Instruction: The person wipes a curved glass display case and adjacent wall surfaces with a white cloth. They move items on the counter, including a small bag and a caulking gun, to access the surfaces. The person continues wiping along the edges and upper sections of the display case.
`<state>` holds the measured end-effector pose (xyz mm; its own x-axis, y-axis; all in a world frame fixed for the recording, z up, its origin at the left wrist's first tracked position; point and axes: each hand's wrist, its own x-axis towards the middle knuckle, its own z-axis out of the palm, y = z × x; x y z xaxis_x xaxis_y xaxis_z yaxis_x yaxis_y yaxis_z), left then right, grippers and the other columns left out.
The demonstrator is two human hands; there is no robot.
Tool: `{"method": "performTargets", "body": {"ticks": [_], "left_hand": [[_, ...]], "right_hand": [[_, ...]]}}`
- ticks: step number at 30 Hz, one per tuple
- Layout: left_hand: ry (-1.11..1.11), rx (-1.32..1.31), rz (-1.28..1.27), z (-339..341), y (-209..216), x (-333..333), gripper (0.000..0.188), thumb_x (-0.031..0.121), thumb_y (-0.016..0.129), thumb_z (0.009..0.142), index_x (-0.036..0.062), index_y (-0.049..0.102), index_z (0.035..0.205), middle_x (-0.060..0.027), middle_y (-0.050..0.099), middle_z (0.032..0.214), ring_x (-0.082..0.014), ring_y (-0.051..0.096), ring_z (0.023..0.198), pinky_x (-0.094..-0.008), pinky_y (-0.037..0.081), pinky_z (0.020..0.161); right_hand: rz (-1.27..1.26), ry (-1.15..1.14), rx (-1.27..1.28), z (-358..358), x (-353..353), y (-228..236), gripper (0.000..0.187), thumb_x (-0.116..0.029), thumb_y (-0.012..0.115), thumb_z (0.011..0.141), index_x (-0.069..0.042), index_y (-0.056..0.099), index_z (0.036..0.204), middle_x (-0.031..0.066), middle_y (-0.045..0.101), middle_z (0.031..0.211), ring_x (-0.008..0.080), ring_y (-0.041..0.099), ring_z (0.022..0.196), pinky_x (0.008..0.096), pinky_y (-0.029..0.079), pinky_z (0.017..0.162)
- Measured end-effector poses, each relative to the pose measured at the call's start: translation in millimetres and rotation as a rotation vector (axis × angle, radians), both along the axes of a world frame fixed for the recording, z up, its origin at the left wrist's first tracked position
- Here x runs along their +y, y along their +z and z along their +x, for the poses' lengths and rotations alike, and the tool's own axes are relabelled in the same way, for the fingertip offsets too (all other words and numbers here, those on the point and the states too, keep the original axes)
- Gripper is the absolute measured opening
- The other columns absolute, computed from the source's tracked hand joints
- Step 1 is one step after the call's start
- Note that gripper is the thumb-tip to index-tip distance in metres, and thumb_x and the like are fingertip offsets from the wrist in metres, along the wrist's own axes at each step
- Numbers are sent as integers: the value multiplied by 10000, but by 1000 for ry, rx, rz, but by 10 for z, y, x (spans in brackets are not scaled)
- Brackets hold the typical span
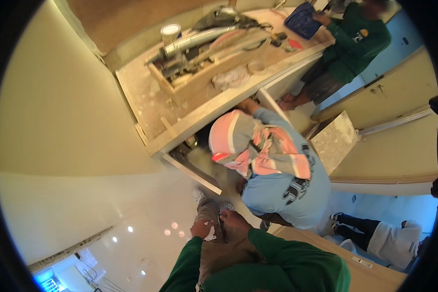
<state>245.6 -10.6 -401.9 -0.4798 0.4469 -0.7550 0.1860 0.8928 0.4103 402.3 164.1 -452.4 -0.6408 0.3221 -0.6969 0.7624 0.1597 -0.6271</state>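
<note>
The person's green sleeves come in from the lower edge, both hands resting on a raised knee. The left hand [200,228] is curled, pinching a small white scrap [210,233]; the right hand [234,220] lies beside it, fingers folded loosely on the trouser cloth, gripping nothing I can make out. To keep the scrap secure, it seems best to keep the pinch firm and the knee steady.

Just beyond, a co-worker [272,170] in a blue shirt crouches, reaching under the counter [146,97]. On it, a wooden tray [199,73] holds a metal pipe and tools; a white bucket [170,33] stands behind, contents hidden.
</note>
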Motion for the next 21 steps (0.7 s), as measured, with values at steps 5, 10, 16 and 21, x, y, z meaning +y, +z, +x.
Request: {"method": "performTargets", "body": {"ticks": [5, 10, 16, 21], "left_hand": [[195, 60, 94, -751, 220, -114, 492, 574, 795, 904, 145, 866, 1134, -240, 803, 1154, -435, 754, 1144, -520, 590, 1028], [188, 72, 153, -1353, 518, -333, 533, 576, 843, 867, 105, 865, 1116, -250, 800, 1161, -427, 756, 1148, -503, 589, 1039], [-66, -26, 52, -1736, 575, -613, 807, 586, 959, 719, 34, 788, 1283, -231, 774, 1292, -388, 748, 1199, -473, 582, 1089], [-239, 47, 81, -1855, 517, -710, 912, 586, 974, 690, 21, 733, 1363, -218, 758, 1338, -375, 728, 1250, -460, 573, 1113]], "right_hand": [[-77, 119, 243, -504, 32, 1286, 395, -302, 654, 1061, -78, 655, 1386, 141, 787, 1175, 341, 753, 1078, 480, 577, 981], [46, 299, 335, -939, 45, 1929, 389, -315, 663, 1064, -108, 662, 1393, 170, 786, 1127, 360, 755, 1038, 484, 579, 960], [93, 293, 497, -1403, 274, 2719, 399, -341, 669, 1070, -116, 666, 1399, 165, 786, 1115, 351, 754, 1037, 466, 579, 951], [94, 183, 636, -1823, 673, 3563, 443, -387, 661, 1091, -93, 657, 1422, 81, 783, 1054, 184, 724, 983, 375, 576, 910]]}}
